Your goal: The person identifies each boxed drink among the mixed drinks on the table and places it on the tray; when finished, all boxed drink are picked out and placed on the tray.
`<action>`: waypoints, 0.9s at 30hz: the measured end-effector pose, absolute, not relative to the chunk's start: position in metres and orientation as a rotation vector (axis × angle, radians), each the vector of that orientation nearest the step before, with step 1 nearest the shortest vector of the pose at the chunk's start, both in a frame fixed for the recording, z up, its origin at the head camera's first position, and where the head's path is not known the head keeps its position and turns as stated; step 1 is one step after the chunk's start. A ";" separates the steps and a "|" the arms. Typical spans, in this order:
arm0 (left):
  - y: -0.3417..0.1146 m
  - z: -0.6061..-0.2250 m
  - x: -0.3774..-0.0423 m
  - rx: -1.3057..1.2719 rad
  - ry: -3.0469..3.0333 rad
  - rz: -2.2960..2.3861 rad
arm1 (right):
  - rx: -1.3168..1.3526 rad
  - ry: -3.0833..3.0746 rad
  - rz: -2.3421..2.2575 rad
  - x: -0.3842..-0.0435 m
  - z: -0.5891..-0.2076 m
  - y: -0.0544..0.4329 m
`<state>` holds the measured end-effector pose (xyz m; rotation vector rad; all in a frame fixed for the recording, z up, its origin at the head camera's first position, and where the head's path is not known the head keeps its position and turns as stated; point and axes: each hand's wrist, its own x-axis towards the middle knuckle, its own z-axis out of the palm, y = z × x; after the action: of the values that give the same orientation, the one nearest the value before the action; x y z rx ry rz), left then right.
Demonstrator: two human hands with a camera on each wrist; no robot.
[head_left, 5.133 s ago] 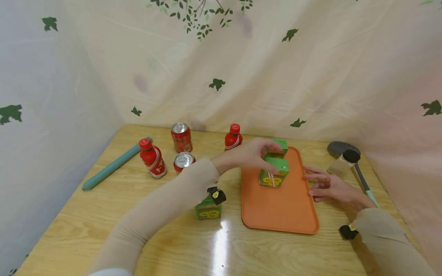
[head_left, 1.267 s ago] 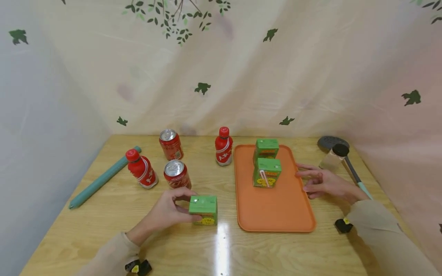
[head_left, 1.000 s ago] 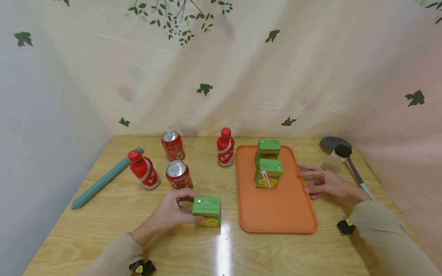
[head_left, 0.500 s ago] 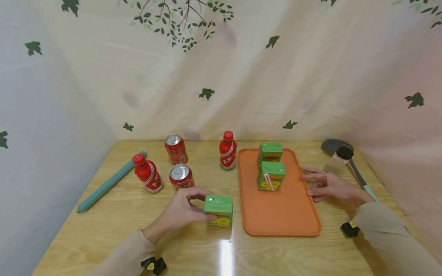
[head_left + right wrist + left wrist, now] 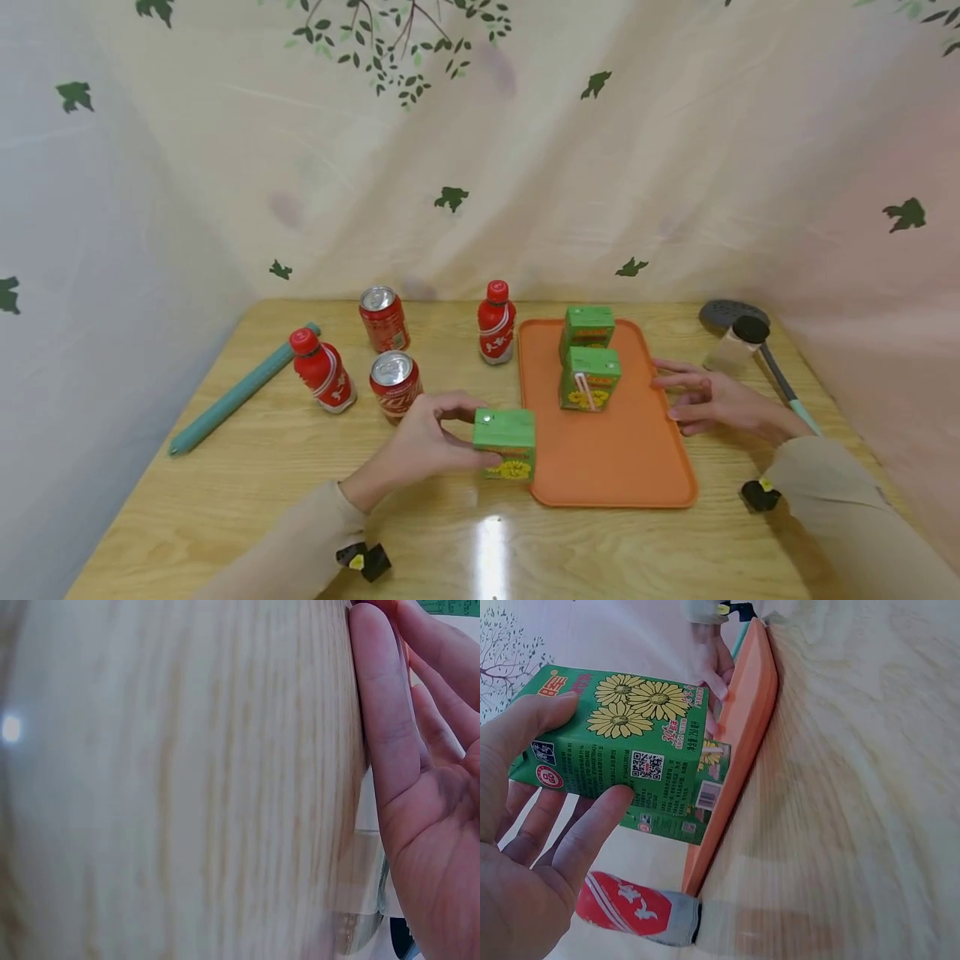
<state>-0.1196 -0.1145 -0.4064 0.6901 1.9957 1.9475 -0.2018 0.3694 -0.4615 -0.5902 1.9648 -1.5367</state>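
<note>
My left hand [image 5: 431, 443] grips a green drink carton [image 5: 510, 446] with yellow flowers, thumb on the near side and fingers on the far side. In the left wrist view the carton [image 5: 622, 735] hangs clear of the table. It overlaps the left rim of the orange tray [image 5: 607, 467] in the head view. Two more green cartons stand upright on the tray, the nearer carton [image 5: 591, 379] with straws on its front and the farther carton [image 5: 588, 325] behind it. My right hand [image 5: 720, 404] rests its extended fingertips at the tray's right rim.
Left of the tray stand a red bottle [image 5: 497, 323], another red bottle [image 5: 324, 371], a red can [image 5: 384, 321] and a nearer can [image 5: 396, 386]. A teal rod [image 5: 240, 390] lies far left. Beyond my right hand are a black-lidded jar [image 5: 737, 346] and a dark-headed skimmer [image 5: 723, 313].
My left hand left the tray's cartons, took hold of another carton on the table, lifted it and carried it right to the tray's left edge. My right hand stays at the tray's rim.
</note>
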 end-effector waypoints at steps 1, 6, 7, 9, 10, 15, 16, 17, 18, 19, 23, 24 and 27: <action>-0.110 -0.405 -0.121 0.698 1.995 1.949 | -0.591 1.965 -1.538 -0.202 -0.461 0.370; -0.088 -0.402 -0.130 0.730 1.992 1.948 | -0.596 1.951 -1.552 -0.202 -0.462 0.371; -0.083 -0.402 -0.132 0.740 1.996 1.948 | -0.599 1.946 -1.554 -0.203 -0.463 0.371; -0.074 -0.402 -0.135 0.759 1.992 1.949 | -0.606 1.942 -1.555 -0.203 -0.463 0.371; -0.068 -0.402 -0.137 0.769 1.992 1.950 | -0.611 1.941 -1.554 -0.203 -0.463 0.371; -0.044 -0.406 -0.146 0.839 2.075 1.916 | -0.634 1.935 -1.558 -0.203 -0.463 0.371; -0.040 -0.407 -0.147 0.852 2.094 1.909 | -0.640 1.934 -1.560 -0.203 -0.463 0.371; -0.036 -0.409 -0.148 0.866 2.112 1.903 | -0.644 1.932 -1.561 -0.204 -0.464 0.371; -0.033 -0.410 -0.150 0.875 2.123 1.900 | -0.647 1.929 -1.564 -0.204 -0.464 0.371; -0.030 -0.412 -0.150 0.876 2.126 1.901 | -0.650 1.925 -1.568 -0.204 -0.464 0.371; -0.018 -0.419 -0.153 0.855 2.110 1.912 | -0.651 1.906 -1.586 -0.204 -0.466 0.371; -0.016 -0.421 -0.154 0.848 2.108 1.910 | -0.651 1.902 -1.591 -0.204 -0.466 0.371; -0.008 -0.427 -0.156 0.843 2.110 1.904 | -0.649 1.905 -1.596 -0.204 -0.467 0.372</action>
<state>-0.1560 -0.0083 -0.4268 0.8429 2.1095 1.9041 -0.2039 0.3716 -0.4668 -0.6491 1.9046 -1.5959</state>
